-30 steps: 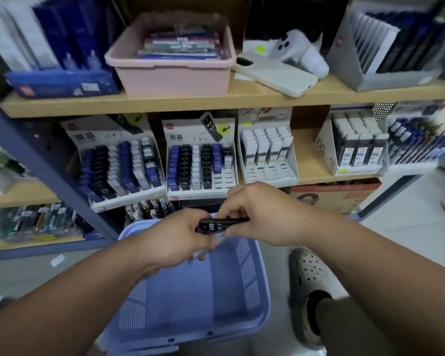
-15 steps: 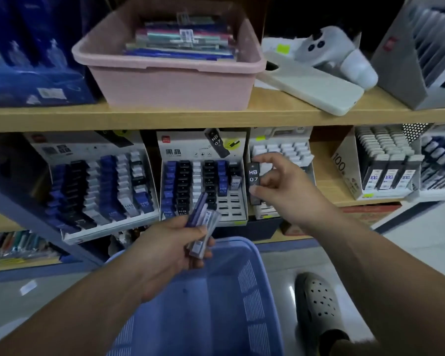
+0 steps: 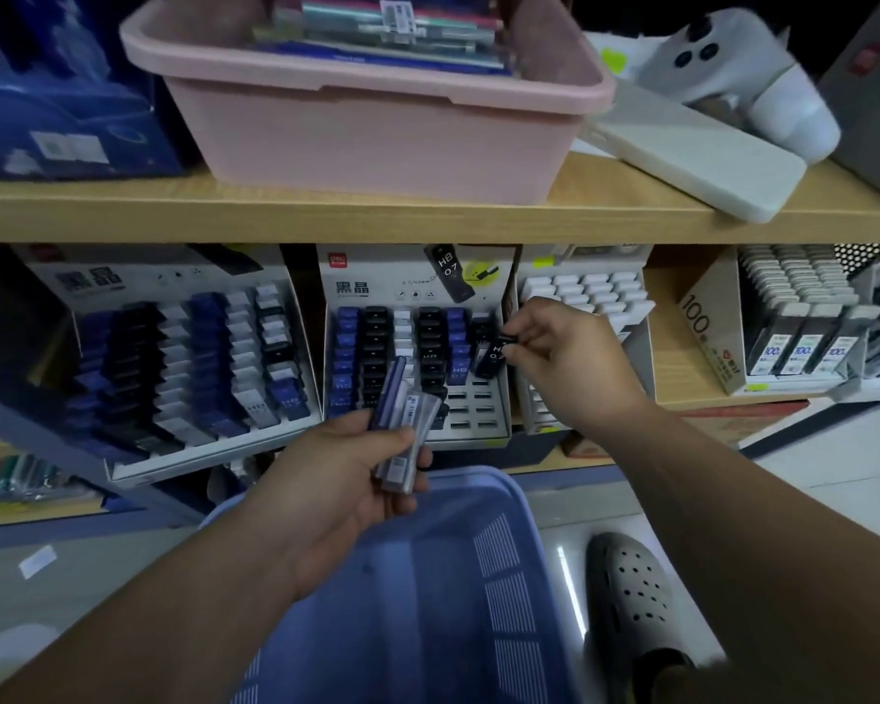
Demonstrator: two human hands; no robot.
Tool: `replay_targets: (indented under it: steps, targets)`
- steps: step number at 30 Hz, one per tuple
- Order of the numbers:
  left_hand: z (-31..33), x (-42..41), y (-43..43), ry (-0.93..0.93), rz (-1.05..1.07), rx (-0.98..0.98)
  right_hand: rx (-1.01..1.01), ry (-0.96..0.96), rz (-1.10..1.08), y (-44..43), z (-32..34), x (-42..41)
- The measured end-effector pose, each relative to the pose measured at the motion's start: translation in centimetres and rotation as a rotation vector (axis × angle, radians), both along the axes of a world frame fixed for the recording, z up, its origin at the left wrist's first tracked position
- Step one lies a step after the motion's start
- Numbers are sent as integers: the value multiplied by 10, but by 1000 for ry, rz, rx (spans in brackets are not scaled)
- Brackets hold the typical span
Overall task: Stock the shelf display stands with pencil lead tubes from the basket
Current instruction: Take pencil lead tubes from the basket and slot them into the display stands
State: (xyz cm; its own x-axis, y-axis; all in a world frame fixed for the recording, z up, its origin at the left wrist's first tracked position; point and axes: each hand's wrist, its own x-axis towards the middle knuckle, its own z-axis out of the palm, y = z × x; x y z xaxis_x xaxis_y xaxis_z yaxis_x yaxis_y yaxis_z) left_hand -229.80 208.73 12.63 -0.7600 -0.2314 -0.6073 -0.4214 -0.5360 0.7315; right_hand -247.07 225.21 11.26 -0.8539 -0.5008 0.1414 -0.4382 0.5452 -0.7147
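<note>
Shelf of wood above pale floor.

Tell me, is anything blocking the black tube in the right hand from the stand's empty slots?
Nothing visible does. The right hand pinches the black tube at the right-hand column of the middle stand, with empty slots just below. The left hand holds spare tubes further left.

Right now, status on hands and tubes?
Right hand pinches black HB tube at middle stand. Left hand holds spare tubes near basket. Empty slots unobstructed.
</note>
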Motion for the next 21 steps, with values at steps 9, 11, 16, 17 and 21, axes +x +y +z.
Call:
replay_targets:
  steps: [9, 11, 16, 17, 21]
  targets:
    - [2, 0, -1, 3, 1, -15, 108, 120, 88, -1, -8, 4]
    - [1, 0, -1, -2, 1, -19, 157, 173, 111, -2, -12, 4]
    - [3, 0, 2, 3, -11, -23, 250, 249, 113, -5, -6, 7]
    - [4, 0, 4, 6, -16, -23, 243, 255, 102, -6, -1, 11]
    - [6, 0, 11, 21, -41, -28, -19, -230, 77, -8, 24, 38]
